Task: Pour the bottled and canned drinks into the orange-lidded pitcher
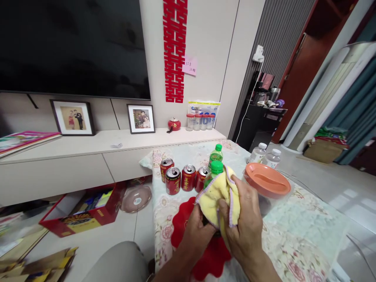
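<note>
A yellow cloth [217, 194] with a purple stitched edge is bunched between my hands, above a red scalloped mat [213, 256]. My right hand [248, 217] is closed on the cloth, its thumb pressing into the folds. My left hand [196, 231] curls round a dark object under the cloth; the cloth and fingers hide most of it. Just beyond stand several red drink cans, among them a front can [172, 182] and a middle can [188, 179]. Two green-capped bottles, a near bottle [216, 167] and a far bottle [216, 154], stand behind the cloth.
An orange divided dish [267, 178] sits on a clear container at right, with two clear bottles [266, 154] behind. A flowered tablecloth [293, 239] covers the table. A white ledge [161, 136] holds frames and jars. An open red box [85, 215] lies on the floor.
</note>
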A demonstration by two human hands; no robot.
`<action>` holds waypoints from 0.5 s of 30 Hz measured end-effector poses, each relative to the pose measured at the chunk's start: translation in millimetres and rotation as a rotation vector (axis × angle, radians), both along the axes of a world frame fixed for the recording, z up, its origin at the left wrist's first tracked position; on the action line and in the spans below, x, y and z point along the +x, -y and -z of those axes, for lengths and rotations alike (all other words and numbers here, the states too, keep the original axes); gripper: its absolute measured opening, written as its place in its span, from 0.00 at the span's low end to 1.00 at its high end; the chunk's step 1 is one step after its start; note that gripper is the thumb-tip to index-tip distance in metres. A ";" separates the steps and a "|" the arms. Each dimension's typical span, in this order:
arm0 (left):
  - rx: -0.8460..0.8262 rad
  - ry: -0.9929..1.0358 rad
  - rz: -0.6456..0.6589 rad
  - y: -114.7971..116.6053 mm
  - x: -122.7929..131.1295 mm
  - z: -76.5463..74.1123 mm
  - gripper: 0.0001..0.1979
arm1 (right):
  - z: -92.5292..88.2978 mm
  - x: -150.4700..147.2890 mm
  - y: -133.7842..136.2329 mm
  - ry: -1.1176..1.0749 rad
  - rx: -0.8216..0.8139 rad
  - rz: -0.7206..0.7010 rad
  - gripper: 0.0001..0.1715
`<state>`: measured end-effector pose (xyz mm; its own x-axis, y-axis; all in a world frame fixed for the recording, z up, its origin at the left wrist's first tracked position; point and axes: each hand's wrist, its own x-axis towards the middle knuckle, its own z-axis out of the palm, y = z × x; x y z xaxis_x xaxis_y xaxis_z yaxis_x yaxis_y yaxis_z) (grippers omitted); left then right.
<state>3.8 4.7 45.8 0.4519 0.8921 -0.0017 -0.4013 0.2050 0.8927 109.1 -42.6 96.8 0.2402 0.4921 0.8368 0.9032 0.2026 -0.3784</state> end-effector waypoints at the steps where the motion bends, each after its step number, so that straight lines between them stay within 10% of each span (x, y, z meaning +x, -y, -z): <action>1: 0.005 0.001 0.000 0.5 -1.1 0.7 0.27 | -5.3 2.5 -3.4 -0.008 -0.006 -0.006 0.29; 9: 0.138 0.063 0.087 -6.1 -12.5 -4.0 0.40 | -17.3 30.0 -21.0 -0.578 -0.158 -0.245 0.25; 15: 0.073 0.215 0.145 -8.6 -14.2 -9.1 0.41 | 8.3 19.4 -11.3 -0.463 -0.244 -0.239 0.28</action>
<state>-10.4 13.3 54.9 0.5582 0.8122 0.1698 -0.5542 0.2126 0.8048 128.5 -31.3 88.5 0.4130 0.7434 0.5261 0.5717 0.2380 -0.7852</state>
